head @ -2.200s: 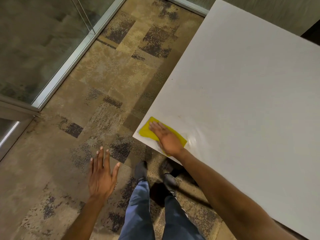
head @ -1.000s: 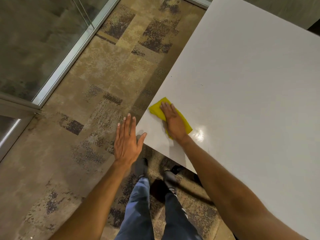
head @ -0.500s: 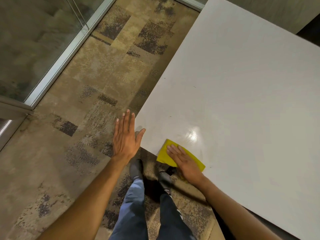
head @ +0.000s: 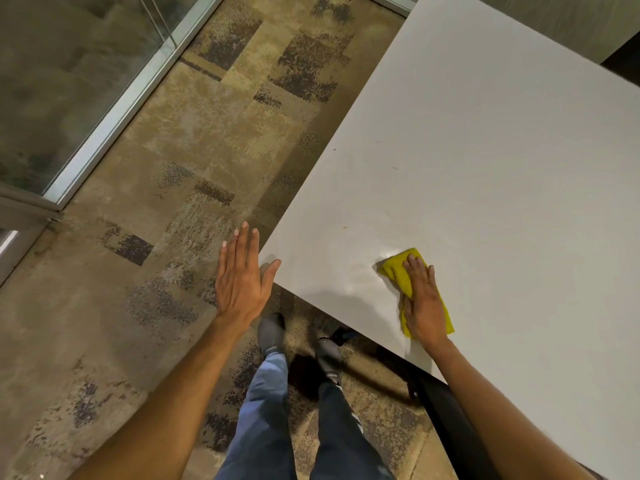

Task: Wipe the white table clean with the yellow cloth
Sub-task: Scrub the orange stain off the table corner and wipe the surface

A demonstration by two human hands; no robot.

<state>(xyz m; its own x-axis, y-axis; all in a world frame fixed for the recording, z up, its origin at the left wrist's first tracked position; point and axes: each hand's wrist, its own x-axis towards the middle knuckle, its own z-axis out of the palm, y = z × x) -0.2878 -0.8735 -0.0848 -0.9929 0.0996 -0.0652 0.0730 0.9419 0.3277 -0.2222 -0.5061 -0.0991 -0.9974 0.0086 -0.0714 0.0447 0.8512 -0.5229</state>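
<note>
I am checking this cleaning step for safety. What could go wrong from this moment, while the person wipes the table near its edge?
1. The yellow cloth lies near the near edge of the white table; a stroke toward the body could push it off onto the carpet.
2. The right hand covers only part of the cloth, so it may bunch and skip areas.
3. Small dark specks farther up the table could be missed.

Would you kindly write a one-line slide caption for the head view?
Right hand presses the yellow cloth flat on the white table near its corner; left hand open beside the edge.
</note>
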